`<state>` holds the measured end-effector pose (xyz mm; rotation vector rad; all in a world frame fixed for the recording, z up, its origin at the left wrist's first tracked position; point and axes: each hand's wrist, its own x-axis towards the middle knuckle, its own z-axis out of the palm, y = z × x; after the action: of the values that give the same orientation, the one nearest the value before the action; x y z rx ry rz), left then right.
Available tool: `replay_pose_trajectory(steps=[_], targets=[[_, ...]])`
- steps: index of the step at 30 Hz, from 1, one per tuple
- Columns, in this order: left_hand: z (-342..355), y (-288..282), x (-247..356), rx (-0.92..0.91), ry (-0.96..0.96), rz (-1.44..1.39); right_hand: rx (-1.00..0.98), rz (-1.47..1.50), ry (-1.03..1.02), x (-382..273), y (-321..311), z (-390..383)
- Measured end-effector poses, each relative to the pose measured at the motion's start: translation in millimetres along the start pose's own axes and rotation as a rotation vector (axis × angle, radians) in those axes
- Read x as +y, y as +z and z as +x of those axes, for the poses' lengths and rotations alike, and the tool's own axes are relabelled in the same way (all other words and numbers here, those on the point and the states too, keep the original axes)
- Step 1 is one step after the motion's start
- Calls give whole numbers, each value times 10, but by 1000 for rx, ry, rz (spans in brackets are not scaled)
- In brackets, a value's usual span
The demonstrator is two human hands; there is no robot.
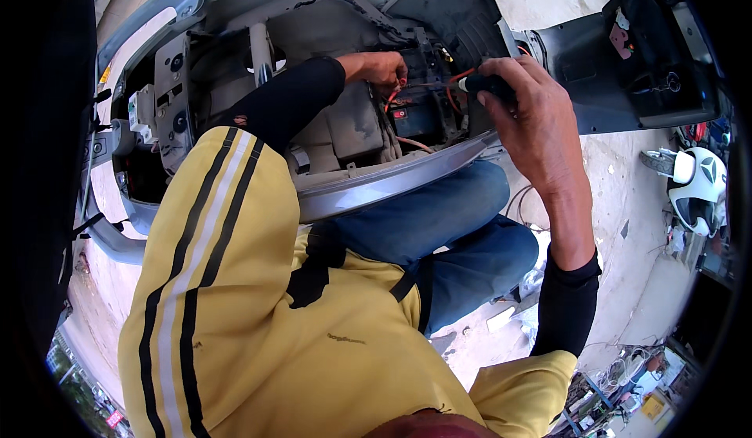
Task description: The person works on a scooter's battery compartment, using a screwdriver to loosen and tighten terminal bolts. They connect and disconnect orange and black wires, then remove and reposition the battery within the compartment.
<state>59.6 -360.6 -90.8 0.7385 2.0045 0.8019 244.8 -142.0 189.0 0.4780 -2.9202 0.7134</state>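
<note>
My right hand [544, 121] is closed round the black handle of a screwdriver [489, 88]. Its thin shaft points left, toward my other hand, across the open compartment of a scooter body [384, 187]. My left hand [377, 70] reaches into that compartment with its fingers pinched on an orange wire [393, 93]. Just below those fingers sits a dark box with a small red switch [400, 114]. Where the screwdriver's tip ends is too small to make out. More orange cable [453, 97] loops beside the shaft.
A metal tube [261, 54] and a bracket plate [174, 85] stand in the left of the body. The scooter's dark front section [580, 70] extends right. Farther right, a white scooter [697, 183] stands on the pavement, with cluttered parts [627, 391] at lower right.
</note>
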Motion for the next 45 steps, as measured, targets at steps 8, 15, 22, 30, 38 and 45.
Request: replay_pose_trajectory(steps=[8, 15, 22, 30, 38, 45], targets=[[127, 204, -92, -45, -15, -1, -105, -47, -26, 253, 460, 338], [232, 248, -163, -83, -69, -143, -59, -37, -15, 306, 537, 262], [217, 232, -94, -107, -81, -224, -24, -15, 26, 270, 487, 184], [155, 217, 1, -136, -82, -120, 22, -32, -4, 275, 464, 142], [164, 239, 9, -99, -83, -113, -7, -28, 4, 257, 489, 152], [195, 239, 19, -107, -130, -112, -41, -43, 35, 226, 489, 156]])
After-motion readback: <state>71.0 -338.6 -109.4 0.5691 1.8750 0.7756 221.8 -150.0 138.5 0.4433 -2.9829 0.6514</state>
